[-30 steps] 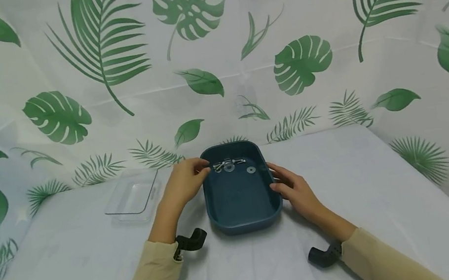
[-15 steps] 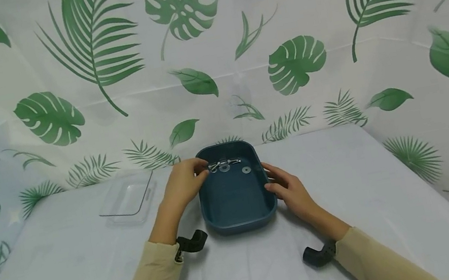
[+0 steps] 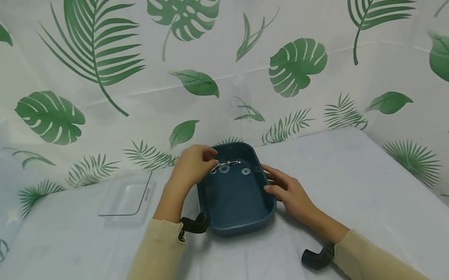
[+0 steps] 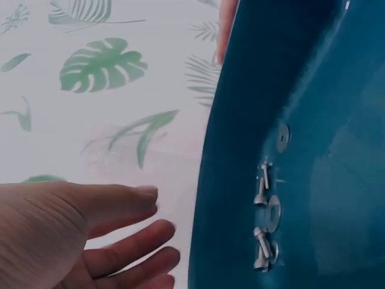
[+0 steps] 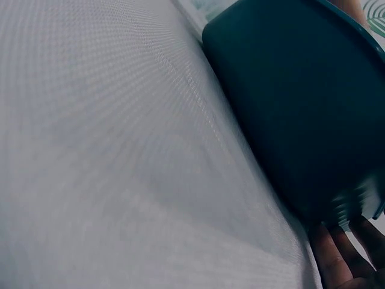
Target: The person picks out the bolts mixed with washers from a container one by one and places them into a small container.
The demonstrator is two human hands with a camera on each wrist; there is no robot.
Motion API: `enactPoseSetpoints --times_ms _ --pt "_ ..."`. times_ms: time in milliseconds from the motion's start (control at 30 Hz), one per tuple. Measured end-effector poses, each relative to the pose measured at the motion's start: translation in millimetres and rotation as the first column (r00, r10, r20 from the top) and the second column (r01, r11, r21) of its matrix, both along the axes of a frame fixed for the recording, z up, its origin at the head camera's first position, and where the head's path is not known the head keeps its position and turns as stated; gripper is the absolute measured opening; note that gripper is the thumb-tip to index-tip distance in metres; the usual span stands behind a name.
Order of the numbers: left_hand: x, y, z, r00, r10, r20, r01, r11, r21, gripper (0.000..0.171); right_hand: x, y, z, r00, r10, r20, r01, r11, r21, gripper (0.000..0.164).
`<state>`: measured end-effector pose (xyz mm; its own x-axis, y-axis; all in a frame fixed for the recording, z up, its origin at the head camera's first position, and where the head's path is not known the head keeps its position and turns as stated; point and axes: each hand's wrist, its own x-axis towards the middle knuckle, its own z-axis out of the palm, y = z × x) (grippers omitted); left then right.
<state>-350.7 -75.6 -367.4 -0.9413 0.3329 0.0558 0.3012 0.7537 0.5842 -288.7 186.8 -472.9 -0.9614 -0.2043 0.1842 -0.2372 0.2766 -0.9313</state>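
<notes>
A dark blue rectangular tub (image 3: 242,229) stands on the white cloth. Inside its far end lie several small socket-head bolts (image 4: 261,244) and flat metal washers (image 4: 273,214), with one washer (image 3: 246,171) a little apart from the rest. My left hand (image 3: 193,165) hovers at the tub's far left corner, fingertips over the rim near the bolts. Thumb and fingers are apart with nothing between them in the left wrist view. My right hand (image 3: 290,193) holds the tub's right side, thumb at the rim and fingers (image 5: 331,259) against the outer wall.
A clear glass or plastic dish (image 3: 127,199) sits on the cloth-covered table (image 3: 71,267) to the left of the tub. A white curtain with green leaf prints (image 3: 230,71) rises right behind the table. Black wrist mounts (image 3: 196,224) stick out below both hands.
My left hand has shifted right and farther away, from beside the tub's left rim to over its far left corner. My right hand stays on the tub, and the bolts and washers have not moved.
</notes>
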Motion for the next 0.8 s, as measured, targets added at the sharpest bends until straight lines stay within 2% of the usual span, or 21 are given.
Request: enactPoseSetpoints --times_ms 133,333,600,800 --pt "-15.5 15 0.9 0.998 -0.054 0.032 0.055 0.998 -0.029 0.034 -0.3 2 0.1 1.0 -0.01 -0.002 0.01 1.0 0.002 0.056" --pt "-29.9 29 -7.2 0.995 -0.084 0.062 0.086 0.996 -0.039 0.034 -1.1 1 -1.0 1.0 -0.005 0.011 0.005 1.0 -0.008 0.056" --pt "-43.4 49 -18.9 0.993 -0.083 0.078 0.088 0.994 -0.064 0.033 -0.7 -1 -0.6 1.0 -0.006 0.03 0.007 1.0 -0.026 0.055" --pt "-52.9 59 -33.4 0.992 -0.077 0.095 0.085 0.993 -0.081 0.034 -0.1 1 -1.7 0.999 0.003 0.035 -0.002 0.999 -0.038 0.055"
